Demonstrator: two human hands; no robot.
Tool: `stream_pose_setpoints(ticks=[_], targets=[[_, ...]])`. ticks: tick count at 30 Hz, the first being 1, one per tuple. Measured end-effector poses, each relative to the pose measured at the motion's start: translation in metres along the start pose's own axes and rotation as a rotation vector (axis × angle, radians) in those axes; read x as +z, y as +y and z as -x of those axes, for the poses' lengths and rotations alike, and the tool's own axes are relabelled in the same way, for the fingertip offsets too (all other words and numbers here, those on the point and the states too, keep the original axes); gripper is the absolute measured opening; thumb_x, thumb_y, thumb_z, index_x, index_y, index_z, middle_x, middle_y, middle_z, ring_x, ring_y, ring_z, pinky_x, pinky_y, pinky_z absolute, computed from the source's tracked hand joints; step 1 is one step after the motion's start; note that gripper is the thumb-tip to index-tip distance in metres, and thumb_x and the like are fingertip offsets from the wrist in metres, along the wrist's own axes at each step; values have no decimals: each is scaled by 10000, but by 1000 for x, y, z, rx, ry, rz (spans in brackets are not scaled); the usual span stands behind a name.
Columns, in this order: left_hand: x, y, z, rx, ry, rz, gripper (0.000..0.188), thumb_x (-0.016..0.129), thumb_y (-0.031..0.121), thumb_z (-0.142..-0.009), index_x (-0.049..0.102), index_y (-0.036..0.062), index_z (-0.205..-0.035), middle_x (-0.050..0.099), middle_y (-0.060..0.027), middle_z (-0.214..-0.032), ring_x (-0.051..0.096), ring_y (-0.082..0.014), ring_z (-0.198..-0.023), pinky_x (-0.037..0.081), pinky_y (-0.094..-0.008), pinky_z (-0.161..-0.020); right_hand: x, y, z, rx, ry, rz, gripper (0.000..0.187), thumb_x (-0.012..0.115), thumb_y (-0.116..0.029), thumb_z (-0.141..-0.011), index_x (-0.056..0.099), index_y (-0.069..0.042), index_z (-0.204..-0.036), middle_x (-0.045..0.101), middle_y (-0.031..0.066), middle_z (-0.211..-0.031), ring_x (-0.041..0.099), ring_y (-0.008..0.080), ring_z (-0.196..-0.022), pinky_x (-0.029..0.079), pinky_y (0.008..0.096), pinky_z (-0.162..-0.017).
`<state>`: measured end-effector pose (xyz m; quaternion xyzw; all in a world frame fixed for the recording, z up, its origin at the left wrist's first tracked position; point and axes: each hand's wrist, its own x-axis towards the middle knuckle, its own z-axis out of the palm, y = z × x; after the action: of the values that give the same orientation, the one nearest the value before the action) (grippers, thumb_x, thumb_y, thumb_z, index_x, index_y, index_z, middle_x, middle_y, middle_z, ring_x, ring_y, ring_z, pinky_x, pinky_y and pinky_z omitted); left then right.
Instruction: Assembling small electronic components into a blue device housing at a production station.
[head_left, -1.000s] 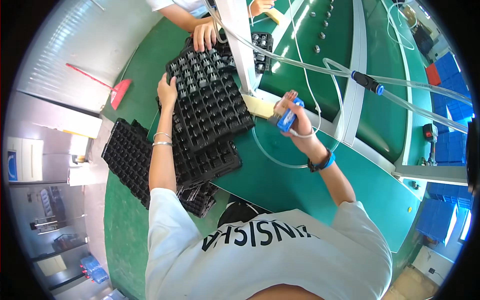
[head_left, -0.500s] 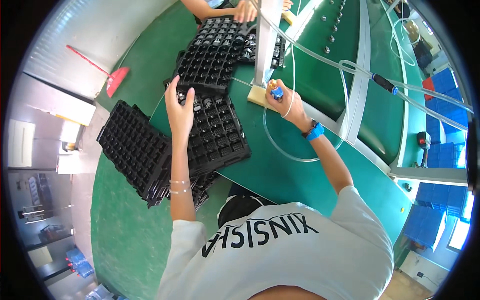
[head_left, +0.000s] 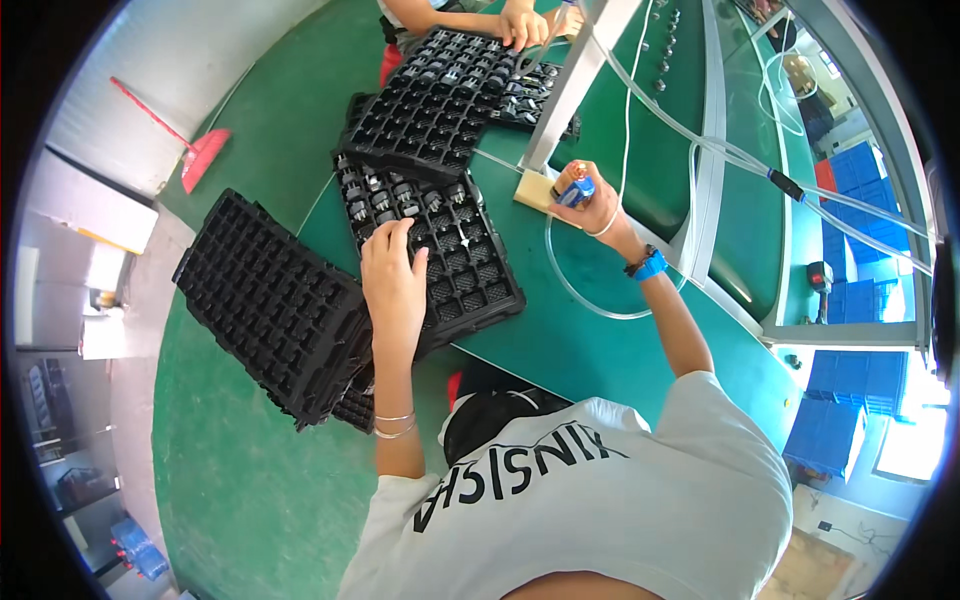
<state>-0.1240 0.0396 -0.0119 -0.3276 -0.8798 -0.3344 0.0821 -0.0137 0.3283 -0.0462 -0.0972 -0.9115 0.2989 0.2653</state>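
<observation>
My left hand (head_left: 395, 280) hovers over a black compartment tray (head_left: 470, 290) with its thumb and fingers apart. Its fingertips are close to small metal parts (head_left: 405, 192) in the tray's pockets; contact is unclear. In the closed fingers of my right hand (head_left: 603, 212) is a small blue piece with a copper-coloured end (head_left: 574, 188). This hand is beside a pale yellow block (head_left: 537, 190) at the foot of a metal post. A second black tray (head_left: 425, 110), partly filled, overlaps the far end of the first.
More black trays (head_left: 270, 300) are stacked at the left. Another person's hand (head_left: 522, 22) touches the far tray. Clear tubing (head_left: 590, 306) loops over the green table (head_left: 540, 350), and hoses cross beside the metal post (head_left: 575, 95). A red dustpan (head_left: 205, 158) is on the floor.
My left hand has come down from the edge of the upper tray to the parts in the nearer tray. My right hand still holds the blue piece, now tilted differently. The view has shifted slightly.
</observation>
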Motion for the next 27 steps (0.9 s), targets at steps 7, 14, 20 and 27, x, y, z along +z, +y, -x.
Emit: stream_pose_setpoints(ticks=[7,14,20,27], targets=[[-5,-10,-9,-62,9,-134,401,641,31,-724,500,39,-1100,522,-102,-1055,484,-275,-988,403,-373,-863,2,1,1,102,-60,-89,593,782,-167,-637,425,-42,-1093,540,55,-860,525,175,-764,435,277,-741],[12,-27,-34,15,-14,-127,312,639,33,-713,568,38,-1017,552,-81,-1008,506,-274,-936,417,-353,-811,2,-12,-2,211,-5,-84,407,709,-220,-718,489,-30,-1005,580,136,-865,589,262,-731,473,315,-682],[37,-29,-56,-11,-87,-105,274,673,29,-664,602,53,-927,562,-80,-964,536,-288,-908,437,-360,-788,-6,9,-4,350,85,-383,270,625,-182,-800,496,-8,-961,568,65,-758,537,101,-665,462,265,-613],[22,-38,-53,162,-175,-102,278,670,76,-693,619,32,-963,588,-90,-976,568,-286,-888,458,-347,-764,-60,102,-19,502,411,104,267,595,-238,-789,555,-28,-949,597,166,-735,598,333,-686,462,359,-605]])
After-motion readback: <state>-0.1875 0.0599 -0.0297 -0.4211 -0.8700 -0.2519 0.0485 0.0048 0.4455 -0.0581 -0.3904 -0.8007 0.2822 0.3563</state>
